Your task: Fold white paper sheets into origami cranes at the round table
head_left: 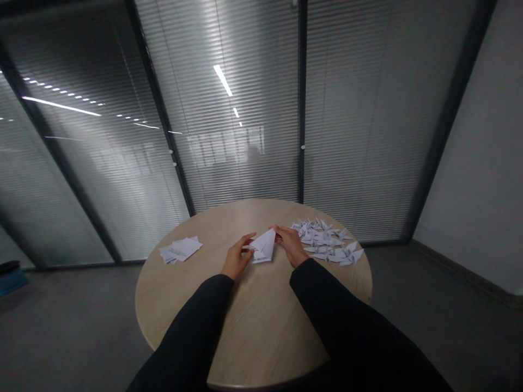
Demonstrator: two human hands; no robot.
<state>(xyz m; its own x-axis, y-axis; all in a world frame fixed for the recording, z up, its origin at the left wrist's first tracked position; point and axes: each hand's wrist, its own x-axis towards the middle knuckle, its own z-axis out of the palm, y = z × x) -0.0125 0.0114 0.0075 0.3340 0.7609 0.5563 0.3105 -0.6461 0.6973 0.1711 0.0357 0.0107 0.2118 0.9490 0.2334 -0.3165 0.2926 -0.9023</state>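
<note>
Table: round, pale wood; landmark for all below.
Folded sheet: white, part-folded to a pointed shape; lies on table a bit past centre, betw. both hands.
L hand: on table, just left of sheet; fingers curled, tips pinching sheet's left edge; black sleeve.
R hand: just right of sheet; fingertips pinch its upper right corner; black sleeve.
Paper stack: flat white sheets, loosely fanned; table's left edge, well apart from hands.
Folded cranes: heap of small white paper figures; table's far right, near R hand; not touching it.
</note>
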